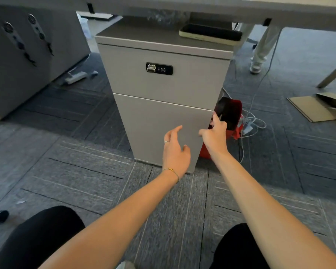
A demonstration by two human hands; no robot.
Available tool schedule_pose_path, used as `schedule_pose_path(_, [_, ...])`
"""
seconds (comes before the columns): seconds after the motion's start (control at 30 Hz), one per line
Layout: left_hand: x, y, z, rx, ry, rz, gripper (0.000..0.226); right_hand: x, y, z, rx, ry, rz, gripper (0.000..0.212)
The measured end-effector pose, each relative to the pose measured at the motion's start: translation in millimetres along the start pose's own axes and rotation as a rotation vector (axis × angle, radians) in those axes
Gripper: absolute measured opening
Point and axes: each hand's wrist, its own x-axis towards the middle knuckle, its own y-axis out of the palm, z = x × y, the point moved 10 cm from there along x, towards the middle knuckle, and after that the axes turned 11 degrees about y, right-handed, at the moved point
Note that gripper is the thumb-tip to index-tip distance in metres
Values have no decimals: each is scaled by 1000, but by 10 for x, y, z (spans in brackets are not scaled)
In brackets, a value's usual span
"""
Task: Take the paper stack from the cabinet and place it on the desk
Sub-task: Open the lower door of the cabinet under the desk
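Only the one head view here, so: no paper stack in sight anywhere, both fronts of the tall pale grey metal cabinet (163,105) are shut, so whatever's inside is hidden. The white desk (221,10) runs along the top of the frame and only its underside and front edge show, the top surface is cut off.

The black combination lock (159,68) on the upper front has three dials, but the digits are too small to read. No brand or label I can make out. A cream-edged flat case with a dark top (209,33) lies on the cabinet's top at upper right, partly shadowed by the desk.

Right hand (214,135) is at the right edge of the lower front, fingers curled round that edge, thumb against the face. Left hand (175,150) is just left of it, fingers spread loosely, holding nothing, in front of the lower panel; can't tell if it's touching.

A red bag with something black in it (229,117) sits tight against the cabinet's right side, half hidden behind it, with white cables (250,121) tangled beside it. The grey carpet floor (76,171) left of and in front of the cabinet is open.
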Motion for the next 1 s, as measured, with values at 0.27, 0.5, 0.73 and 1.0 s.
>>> schedule_pose_path(0.27, [-233,61,33,42,-17,-3,89,-369,-102,5,-179,-134,-43,47])
schedule_pose_path(0.5, [-711,62,120,63,14,-49,114,-1094,85,343,-724,-602,-4,28])
schedule_pose_path(0.73, [-942,-303,59,51,42,-251,103,-1513,495,637,-777,-836,178,43])
schedule_pose_path(1.0, [-1213,-1073,415,-91,-79,-457,72,-1950,1508,617,-865,-865,648,59])
